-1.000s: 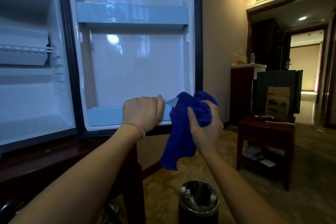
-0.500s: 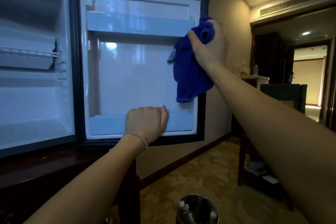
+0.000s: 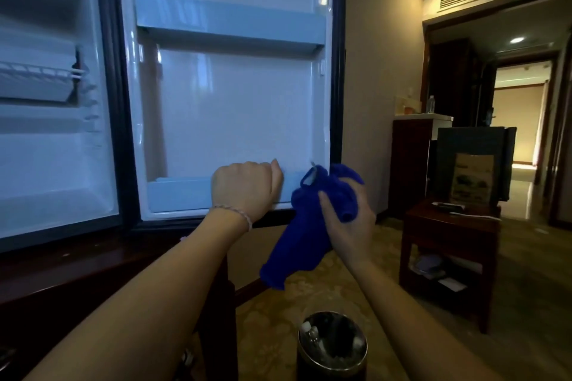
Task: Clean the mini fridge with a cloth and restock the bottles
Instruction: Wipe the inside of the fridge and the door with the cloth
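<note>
At the bottom centre of the frame one bin (image 3: 332, 346) is seen, with pale litter inside that is too dim to name. Above it, the blue cloth (image 3: 312, 226) is bunched in the right hand (image 3: 349, 223), whose fingers are curled round it, at the lower right corner of the open fridge door (image 3: 235, 108); a loose tail is left hanging below. The left hand (image 3: 246, 190) is closed over the rim of the lower door shelf (image 3: 179, 193), steadying the door. Two door shelves are counted, the upper one (image 3: 230, 23) near the top centre, and both are empty, as is the fridge cabinet (image 3: 46, 139) at the left. The hanging tail could probably snag on the shelf edge or drag into the bin below, and a hard wipe might swing the door if the grip slips. Further off at the right, one small table (image 3: 448, 226) is seen, and one bottle (image 3: 431, 103) on a far counter.
</note>
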`<state>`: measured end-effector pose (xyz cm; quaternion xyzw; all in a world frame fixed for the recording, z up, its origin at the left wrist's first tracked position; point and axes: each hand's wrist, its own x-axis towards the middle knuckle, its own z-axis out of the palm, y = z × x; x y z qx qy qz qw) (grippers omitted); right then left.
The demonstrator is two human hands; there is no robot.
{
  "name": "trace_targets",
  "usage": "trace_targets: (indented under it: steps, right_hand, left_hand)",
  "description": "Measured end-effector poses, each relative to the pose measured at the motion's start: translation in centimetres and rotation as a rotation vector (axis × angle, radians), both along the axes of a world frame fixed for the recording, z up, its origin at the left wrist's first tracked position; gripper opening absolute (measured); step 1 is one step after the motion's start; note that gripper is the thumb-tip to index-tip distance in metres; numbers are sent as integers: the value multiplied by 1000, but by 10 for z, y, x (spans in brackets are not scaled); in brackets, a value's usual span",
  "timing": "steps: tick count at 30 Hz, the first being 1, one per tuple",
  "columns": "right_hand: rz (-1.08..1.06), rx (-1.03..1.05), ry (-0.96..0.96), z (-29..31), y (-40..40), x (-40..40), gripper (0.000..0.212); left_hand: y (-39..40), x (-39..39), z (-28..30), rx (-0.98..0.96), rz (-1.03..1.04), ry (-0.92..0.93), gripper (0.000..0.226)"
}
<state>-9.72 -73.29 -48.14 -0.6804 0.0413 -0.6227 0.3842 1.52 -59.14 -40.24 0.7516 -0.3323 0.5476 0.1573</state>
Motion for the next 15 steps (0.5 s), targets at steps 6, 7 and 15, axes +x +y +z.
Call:
trace_targets:
  steps: [6,7,15]
  right_hand:
    - [-30,2,10,7,6,-1,36]
    - [-54,-31,5,17,6,-3,35]
    - [-205,-307,-34,194,-8,5,39]
  left_hand:
    - [2,-1,-1,36,-1,18,50]
    - [3,-1,-1,45,4,14,50]
    - [11,-6,-1,-31,-40,-38,47]
